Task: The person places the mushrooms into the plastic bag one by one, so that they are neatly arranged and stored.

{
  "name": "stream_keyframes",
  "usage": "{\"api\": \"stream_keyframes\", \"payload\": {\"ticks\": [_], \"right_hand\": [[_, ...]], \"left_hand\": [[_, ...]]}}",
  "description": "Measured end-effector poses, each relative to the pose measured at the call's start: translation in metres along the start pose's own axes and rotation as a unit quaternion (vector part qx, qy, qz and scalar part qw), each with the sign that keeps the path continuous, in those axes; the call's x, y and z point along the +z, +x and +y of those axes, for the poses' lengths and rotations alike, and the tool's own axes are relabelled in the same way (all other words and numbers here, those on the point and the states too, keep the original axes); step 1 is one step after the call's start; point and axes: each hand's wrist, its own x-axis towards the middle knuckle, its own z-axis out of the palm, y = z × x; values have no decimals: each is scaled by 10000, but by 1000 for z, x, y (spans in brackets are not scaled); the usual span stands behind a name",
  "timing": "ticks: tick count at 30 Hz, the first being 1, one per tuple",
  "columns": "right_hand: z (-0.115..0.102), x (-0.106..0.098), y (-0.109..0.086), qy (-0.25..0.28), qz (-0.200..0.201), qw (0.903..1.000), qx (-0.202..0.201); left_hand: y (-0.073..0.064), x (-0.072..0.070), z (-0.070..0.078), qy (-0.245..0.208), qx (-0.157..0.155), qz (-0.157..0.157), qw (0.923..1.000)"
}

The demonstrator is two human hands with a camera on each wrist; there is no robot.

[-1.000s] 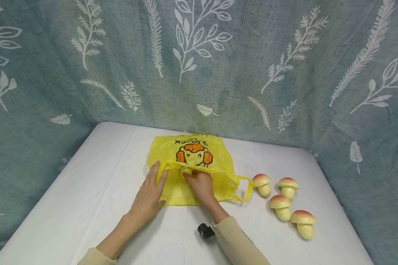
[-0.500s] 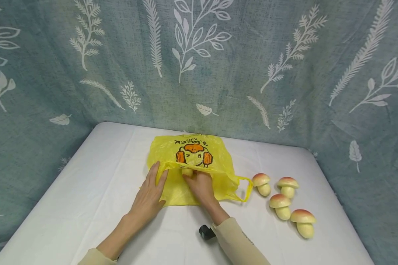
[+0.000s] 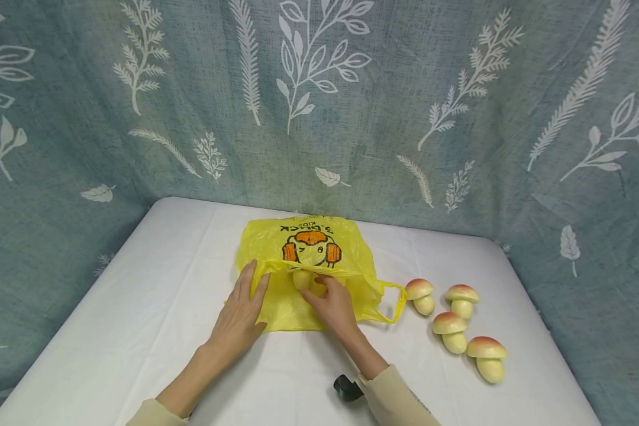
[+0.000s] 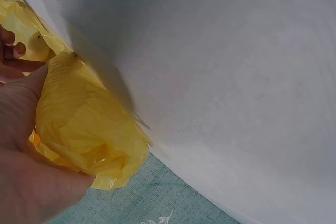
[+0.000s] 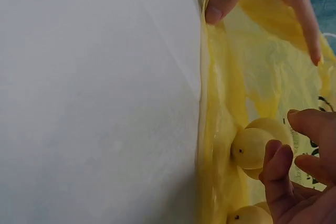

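Observation:
A yellow plastic bag point(image 3: 309, 236) with a cartoon duck print lies flat, its mouth towards me. My left hand point(image 3: 238, 310) is at the mouth's left side, fingers and thumb spread against the film, keeping it parted. Just inside the mouth my right hand point(image 3: 331, 302) has its fingers apart beside a toy mushroom point(image 3: 300, 279), with nothing between them. In the right wrist view, that mushroom's pale stem point(image 5: 252, 148) points out of the bag, cap behind it. A second mushroom point(image 5: 249, 216) lies in the bag, partly cut off by the frame.
Several toy mushrooms with red-tinged caps, one of them a mushroom point(image 3: 487, 358) nearest me, lie on the white table point(image 3: 138, 331) to the right. The bag's handle loop point(image 3: 394, 303) reaches towards them. A patterned curtain point(image 3: 319, 118) hangs behind.
My right hand has let go of the mushroom in the bag and drawn back slightly to the right. The left hand and the bag stay in place.

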Motion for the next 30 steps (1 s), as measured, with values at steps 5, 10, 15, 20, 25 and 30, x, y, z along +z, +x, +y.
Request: {"api": "stream_keyframes", "payload": {"ticks": [5,10,15,20,25,30], "right_hand": [[-3,-19,-21,468,-464,9977,-130],[-7,-52,-52,580,-508,9970,-47],[-6,-93,-75,243,-108,9996,11],[8,-139,-83,-464,596,9969,-237],[30,-185,-91,-1311,1256,9831,241],[65,-227,-106,-2193,1508,9606,801]], "left_hand": [[-1,0,-1,-27,-34,-16,10000],[-1,-1,-2,-110,-84,-105,9998],[0,-3,-2,-109,-157,-276,9994],[1,-3,-2,-113,-183,-324,9992],[0,-2,-2,-124,-205,-318,9992],[1,-1,0,-133,-158,-236,9995]]}}
